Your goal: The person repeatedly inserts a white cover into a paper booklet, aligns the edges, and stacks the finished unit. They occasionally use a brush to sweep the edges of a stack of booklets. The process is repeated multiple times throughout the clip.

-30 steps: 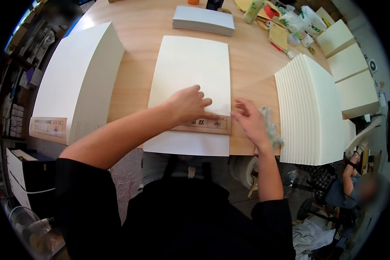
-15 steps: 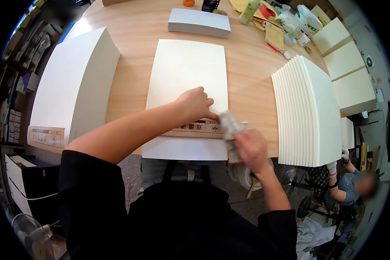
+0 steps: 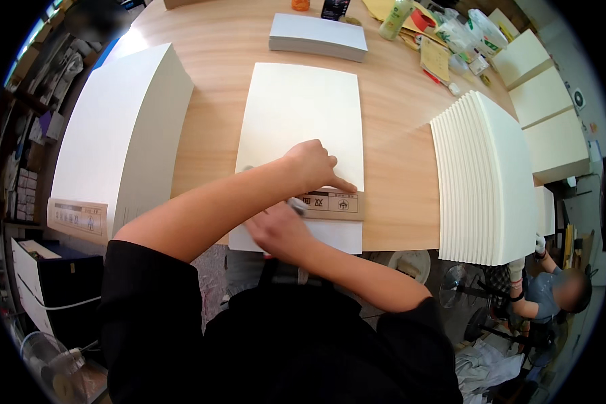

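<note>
A cream sheet (image 3: 299, 108) lies upright before me on the wooden table, and a brown printed paper strip (image 3: 330, 214) crosses its lower part. White paper (image 3: 337, 236) shows below the strip. My left hand (image 3: 311, 165) presses near the strip's right end, one digit stretched out and the others bent, holding nothing. Under my left forearm, my right hand (image 3: 279, 230) is closed on a greyish cloth (image 3: 296, 205), blurred and mostly hidden, over the strip's left part.
A tall white paper stack (image 3: 108, 128) with a similar brown strip stands left. Cream padded boards or booklets (image 3: 485, 182) are stacked right. A smaller paper stack (image 3: 316, 37) lies at the back, with a bottle (image 3: 395, 19) and clutter beyond. A co-worker (image 3: 542, 293) is at far right.
My right hand has swept the cloth leftward along the strip, from its right end to beneath my left forearm. My left hand stays near the strip's right end, one digit now stretched further out.
</note>
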Demonstrator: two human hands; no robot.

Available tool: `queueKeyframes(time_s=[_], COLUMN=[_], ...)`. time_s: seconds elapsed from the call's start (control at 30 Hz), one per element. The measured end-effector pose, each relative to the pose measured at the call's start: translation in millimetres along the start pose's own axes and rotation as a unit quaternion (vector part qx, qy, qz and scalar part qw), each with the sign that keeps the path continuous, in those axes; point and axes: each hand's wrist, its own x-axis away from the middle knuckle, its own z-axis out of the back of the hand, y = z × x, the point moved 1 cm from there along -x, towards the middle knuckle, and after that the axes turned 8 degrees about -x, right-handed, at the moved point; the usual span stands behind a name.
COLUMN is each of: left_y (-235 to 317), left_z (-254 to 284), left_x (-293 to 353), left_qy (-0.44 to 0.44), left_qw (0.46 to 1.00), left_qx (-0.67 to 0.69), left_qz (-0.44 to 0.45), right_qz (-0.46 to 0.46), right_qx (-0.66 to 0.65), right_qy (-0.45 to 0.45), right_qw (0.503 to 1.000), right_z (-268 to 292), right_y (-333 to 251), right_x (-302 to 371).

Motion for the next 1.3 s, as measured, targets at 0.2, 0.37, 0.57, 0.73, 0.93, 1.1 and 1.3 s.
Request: queueKeyframes(time_s=[0.2, 0.37, 0.57, 0.73, 0.93, 1.1, 1.3], left_y=[5.5, 3.6, 1.4, 0.5, 11.0, 16.3, 53.2], left_z=[-3.3, 5.8, 7.7, 2.2, 8.0, 4.5, -49.7], left_x=[-4.9, -6.7, 0.4, 2.2, 11.7, 18.2, 100.8], left_qy=[0.016, 0.004, -0.01, -0.003, 0.039, 0.058, 0.283], left_qw=[0.999, 1.0, 1.0, 1.0, 0.998, 0.995, 0.942], left_qx=[-0.029, 0.01, 0.023, 0.001, -0.055, -0.072, 0.094], left_qz=[-0.003, -0.007, -0.012, -0.016, -0.008, 0.042, 0.154], right_qz=[-0.029, -0.029, -0.072, -0.053, -0.108, -0.346, -0.385], right_qx=[0.065, -0.026, -0.082, 0.001, 0.181, 0.103, 0.013], right_qy=[-0.042, -0.019, 0.135, 0.037, -0.084, 0.068, 0.26], right_qw=[0.997, 0.999, 0.985, 0.998, 0.974, 0.93, 0.885], right_z=[38.4, -12.4, -47.4, -35.5, 86.8, 126.9, 104.4], right_y=[30.1, -6.4, -22.5, -23.4, 61.6, 88.4, 85.0], right_x=[81.1, -3.7, -41.8, -21.1, 171.6, 218.9, 230.4])
